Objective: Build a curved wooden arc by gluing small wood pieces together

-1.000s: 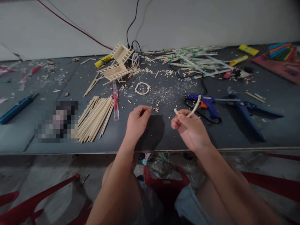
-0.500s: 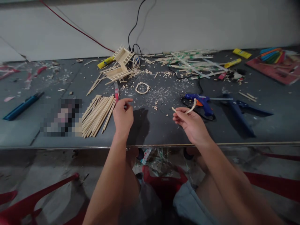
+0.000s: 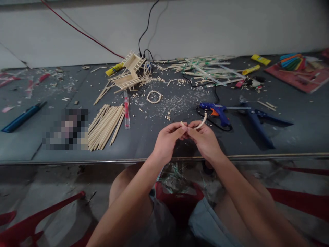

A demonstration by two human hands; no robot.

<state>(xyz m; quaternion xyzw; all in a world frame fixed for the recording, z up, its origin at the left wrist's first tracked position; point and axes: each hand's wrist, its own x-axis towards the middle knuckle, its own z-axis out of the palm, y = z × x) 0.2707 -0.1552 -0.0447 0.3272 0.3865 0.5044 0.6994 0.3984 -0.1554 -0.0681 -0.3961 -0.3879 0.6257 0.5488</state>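
A pale curved wooden strip [image 3: 203, 121], seemingly made of short pieces of stick, is held just above the front part of the table. My right hand [image 3: 207, 140] pinches it near its middle, with one end curling up past the fingers. Beside it, my left hand [image 3: 168, 140] is closed at the strip's left end, thumb tip almost touching the right thumb. The fingertips cover part of the strip. Farther back lies a small ring of wooden pieces [image 3: 154, 101]. A blue glue gun [image 3: 217, 112] with an orange trigger rests to the right of my hands.
Left of my hands lie a bundle of round wooden sticks [image 3: 106, 127] and a red-and-clear plastic wrapper [image 3: 126, 111]. A wooden stick model [image 3: 130, 76] stands at the back, near yellow glue tubes and wrapped sticks [image 3: 203, 67]. A dark blue cutter-like tool [image 3: 259, 125] is at right.
My left hand has moved right from beside the stick bundle and closed on the curved strip. My right hand, still holding the strip, has shifted slightly left.
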